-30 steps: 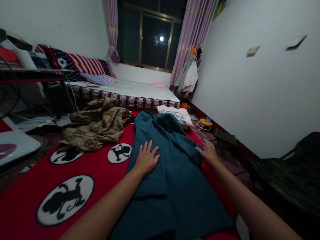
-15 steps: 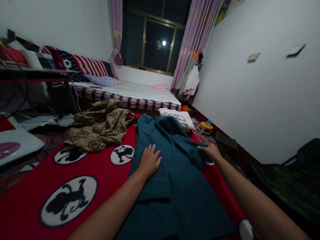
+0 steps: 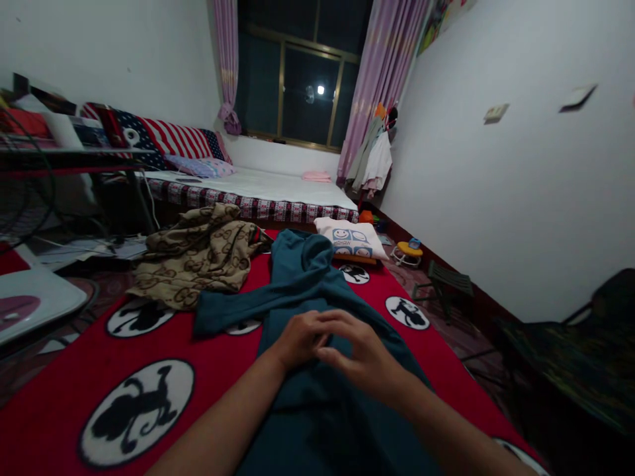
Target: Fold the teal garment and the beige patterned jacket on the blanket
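A teal garment point(image 3: 307, 284) lies lengthwise on a red blanket point(image 3: 213, 377) with round black-and-white figures. One sleeve reaches left across the blanket, close to a brown patterned cloth point(image 3: 203, 254). My left hand point(image 3: 300, 340) is over the middle of the garment, its fingers partly covered by the other hand. My right hand point(image 3: 362, 354) crosses above it, thumb and fingers curved apart with nothing between them. The fingertips of both hands meet or overlap.
Beyond the blanket sit a white printed cushion point(image 3: 350, 237) and a low bed point(image 3: 258, 185). Along the right are a yellow stool point(image 3: 409, 249), a folding stool point(image 3: 450, 279) and a dark chair point(image 3: 580, 350). A desk point(image 3: 74, 152) stands at the left.
My right hand has let go of the garment's right edge and moved left to my left hand. The sleeve from that side now lies across to the left, uncovering blanket on the right.
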### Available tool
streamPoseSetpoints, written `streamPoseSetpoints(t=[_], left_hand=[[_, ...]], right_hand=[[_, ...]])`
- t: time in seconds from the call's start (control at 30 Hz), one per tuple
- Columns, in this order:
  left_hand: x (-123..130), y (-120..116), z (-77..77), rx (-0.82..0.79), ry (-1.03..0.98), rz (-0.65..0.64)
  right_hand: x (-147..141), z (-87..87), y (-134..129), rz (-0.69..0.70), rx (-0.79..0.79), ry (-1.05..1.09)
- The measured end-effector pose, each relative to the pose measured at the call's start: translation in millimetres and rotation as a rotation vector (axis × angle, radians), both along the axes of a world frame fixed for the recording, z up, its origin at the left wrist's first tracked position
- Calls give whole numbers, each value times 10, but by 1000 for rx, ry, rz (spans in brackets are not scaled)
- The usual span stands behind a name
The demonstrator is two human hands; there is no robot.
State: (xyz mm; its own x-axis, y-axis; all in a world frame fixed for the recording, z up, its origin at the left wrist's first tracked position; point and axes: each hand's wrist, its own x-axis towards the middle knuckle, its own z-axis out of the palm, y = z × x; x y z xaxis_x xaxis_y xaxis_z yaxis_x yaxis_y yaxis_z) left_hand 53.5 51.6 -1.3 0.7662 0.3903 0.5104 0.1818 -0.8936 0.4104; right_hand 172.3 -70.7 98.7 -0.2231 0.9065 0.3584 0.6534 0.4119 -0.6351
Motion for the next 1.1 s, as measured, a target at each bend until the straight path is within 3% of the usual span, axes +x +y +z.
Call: streamPoseSetpoints(t=[0.1,0.2,0.3,0.43,0.53,0.63,0.73,0.87,0.97,1.1], left_hand=[[16,12,28,-17,-16,12],[29,32,51,-27,-66,46],[24,56,59,0,-144,174],[-13,94,60,54,-145,468],[-27,161,85,67,-12,665],[-3,284,155,82,179,761],[45,444,248,119,352,764],[82,683,385,146,470,684],[76,896,572,181,454,672],[81,1197,994,239,370,709]], right_hand=[[459,-417,-305,-327,-1,-113],[948,-718,-548,-609,-19,-198],[1238,-888,-772,-728,-169,-236],[1314,-943,-954,-824,-364,-258],[1276,-889,-984,-814,-423,-183],[1220,-781,-963,-690,-391,-3],[1142,-664,-921,-580,-364,160],[1015,-579,-857,-534,-347,281],[915,-547,-812,-500,-316,320],[734,-465,-769,-431,-299,353]])
